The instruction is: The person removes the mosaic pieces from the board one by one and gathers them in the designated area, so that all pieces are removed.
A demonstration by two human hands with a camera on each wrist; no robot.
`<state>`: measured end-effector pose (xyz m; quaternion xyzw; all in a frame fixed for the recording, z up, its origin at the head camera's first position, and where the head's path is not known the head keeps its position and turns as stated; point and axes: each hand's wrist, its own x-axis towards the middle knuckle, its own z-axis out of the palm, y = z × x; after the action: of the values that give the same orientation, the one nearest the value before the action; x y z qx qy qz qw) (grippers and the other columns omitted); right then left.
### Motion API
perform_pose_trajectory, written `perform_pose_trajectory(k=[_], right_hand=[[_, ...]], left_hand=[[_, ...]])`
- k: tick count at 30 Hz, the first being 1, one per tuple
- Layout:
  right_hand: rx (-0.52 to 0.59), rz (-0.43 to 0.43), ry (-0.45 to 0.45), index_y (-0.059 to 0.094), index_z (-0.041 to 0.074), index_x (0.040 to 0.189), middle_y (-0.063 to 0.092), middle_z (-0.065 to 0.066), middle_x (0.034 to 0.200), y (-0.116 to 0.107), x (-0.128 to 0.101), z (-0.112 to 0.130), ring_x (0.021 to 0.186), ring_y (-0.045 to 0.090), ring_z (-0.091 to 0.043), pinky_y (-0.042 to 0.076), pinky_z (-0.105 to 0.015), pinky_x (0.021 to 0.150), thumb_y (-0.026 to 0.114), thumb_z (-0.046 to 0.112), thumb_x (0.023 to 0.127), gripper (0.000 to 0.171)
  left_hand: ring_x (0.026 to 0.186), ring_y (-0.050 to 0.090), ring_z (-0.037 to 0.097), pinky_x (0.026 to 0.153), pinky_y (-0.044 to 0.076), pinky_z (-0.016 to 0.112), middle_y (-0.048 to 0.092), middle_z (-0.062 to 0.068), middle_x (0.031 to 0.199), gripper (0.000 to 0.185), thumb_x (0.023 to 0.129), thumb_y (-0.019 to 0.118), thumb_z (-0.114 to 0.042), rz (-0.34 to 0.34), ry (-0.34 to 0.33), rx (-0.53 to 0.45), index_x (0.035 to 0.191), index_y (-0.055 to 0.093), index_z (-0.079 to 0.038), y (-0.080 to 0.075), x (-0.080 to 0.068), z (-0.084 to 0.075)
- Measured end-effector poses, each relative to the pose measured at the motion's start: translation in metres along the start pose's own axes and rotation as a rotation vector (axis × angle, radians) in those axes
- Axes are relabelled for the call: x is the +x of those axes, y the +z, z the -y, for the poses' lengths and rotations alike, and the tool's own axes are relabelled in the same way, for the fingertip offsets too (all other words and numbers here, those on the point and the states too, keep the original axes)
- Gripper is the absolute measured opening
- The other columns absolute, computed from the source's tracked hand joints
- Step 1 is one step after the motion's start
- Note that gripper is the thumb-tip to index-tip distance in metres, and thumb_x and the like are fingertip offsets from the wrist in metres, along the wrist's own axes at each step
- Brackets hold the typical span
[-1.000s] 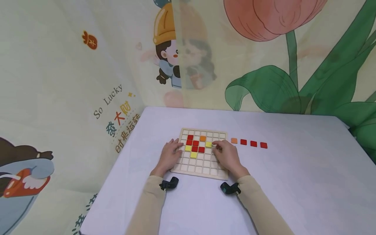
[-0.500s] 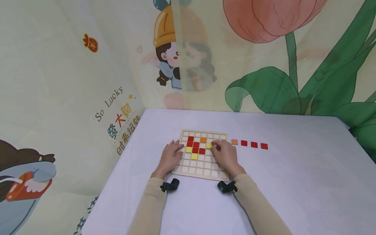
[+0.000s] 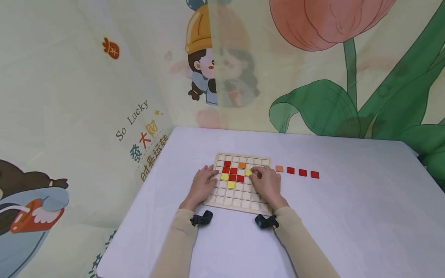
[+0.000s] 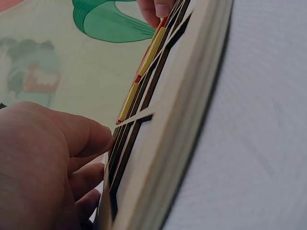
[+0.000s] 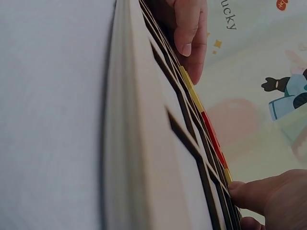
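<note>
A wooden grid board [image 3: 236,209] lies on the white table [image 3: 330,216]. In its cells sit several red tiles [image 3: 233,170], one orange tile [image 3: 242,165] and three yellow tiles. My left hand [image 3: 208,175] rests flat on the board's left side, fingers straight. My right hand [image 3: 256,173] lies on the right side, its fingertips touching the right yellow tile [image 3: 247,172]. The left wrist view shows my left thumb [image 4: 76,139] against the board's edge [image 4: 182,120]. In the right wrist view my right thumb [image 5: 259,191] rests on the board [image 5: 139,143].
To the right of the board, an orange tile [image 3: 279,168] and three red tiles [image 3: 303,172] lie in a row on the table. Printed fabric walls [image 3: 87,96] close in the table at the back and left.
My right hand has slid a little to the left, so its fingertips now touch the right yellow tile. The left hand has stayed in place.
</note>
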<state>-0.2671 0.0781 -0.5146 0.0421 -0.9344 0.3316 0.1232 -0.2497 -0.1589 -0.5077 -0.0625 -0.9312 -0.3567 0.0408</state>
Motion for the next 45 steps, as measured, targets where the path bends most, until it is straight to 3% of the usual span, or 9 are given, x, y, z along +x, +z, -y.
perform_pose_trajectory(k=[14,21,28,32,38,45], right_hand=[[-0.008,0.021,0.03,0.067,0.019,0.099,0.054,0.002,0.082,0.0016,0.0009,0.0056,0.078,0.046,-0.019,0.029,-0.035,0.069,0.067,0.026,0.079,0.021],[0.054,0.002,-0.009,0.063,0.015,0.1,0.054,0.0,0.098,0.003,-0.0022,0.0039,0.09,0.046,-0.02,0.032,-0.036,0.075,0.068,0.023,0.08,0.022],[0.086,-0.009,-0.036,0.062,0.017,0.101,0.057,0.003,0.102,0.0024,-0.0011,0.0033,0.098,0.047,-0.018,0.034,-0.036,0.081,0.068,0.02,0.08,0.022],[0.095,-0.007,-0.055,0.061,0.017,0.103,0.059,0.003,0.104,0.0022,-0.0007,0.003,0.099,0.048,-0.018,0.035,-0.036,0.081,0.067,0.018,0.081,0.023],[0.088,-0.018,-0.075,0.062,0.017,0.103,0.06,0.003,0.101,0.0029,-0.0015,0.0028,0.094,0.048,-0.014,0.034,-0.033,0.077,0.066,0.017,0.081,0.023],[0.1,-0.034,-0.078,0.064,0.018,0.103,0.059,0.006,0.086,0.0058,-0.0025,0.0014,0.084,0.049,-0.015,0.034,-0.033,0.075,0.066,0.016,0.081,0.023]], left_hand=[[0.136,0.019,0.017,0.114,0.008,0.033,0.038,0.0,0.142,0.033,0.09,0.052,-0.02,0.001,-0.035,0.002,0.122,0.058,-0.015,0.0,-0.0007,-0.0005],[0.136,0.02,0.019,0.114,0.008,0.034,0.038,0.002,0.142,0.033,0.09,0.052,-0.019,-0.004,-0.031,0.002,0.122,0.058,-0.013,0.0016,-0.001,-0.001],[0.135,0.023,0.023,0.113,0.011,0.036,0.04,0.008,0.14,0.033,0.089,0.052,-0.017,-0.034,0.008,0.0,0.121,0.058,-0.009,0.0008,-0.0007,-0.0033],[0.136,0.02,0.02,0.114,0.008,0.034,0.039,0.005,0.141,0.034,0.089,0.052,-0.018,-0.018,-0.014,-0.008,0.121,0.058,-0.011,-0.0003,0.0004,-0.0038],[0.136,0.019,0.018,0.114,0.007,0.034,0.037,0.001,0.142,0.033,0.089,0.052,-0.019,-0.005,-0.037,-0.019,0.122,0.058,-0.014,-0.001,0.0009,-0.004],[0.136,0.019,0.018,0.114,0.007,0.032,0.038,0.002,0.142,0.033,0.089,0.052,-0.019,-0.003,-0.038,-0.023,0.121,0.059,-0.014,0.0003,0.0007,-0.0015]])
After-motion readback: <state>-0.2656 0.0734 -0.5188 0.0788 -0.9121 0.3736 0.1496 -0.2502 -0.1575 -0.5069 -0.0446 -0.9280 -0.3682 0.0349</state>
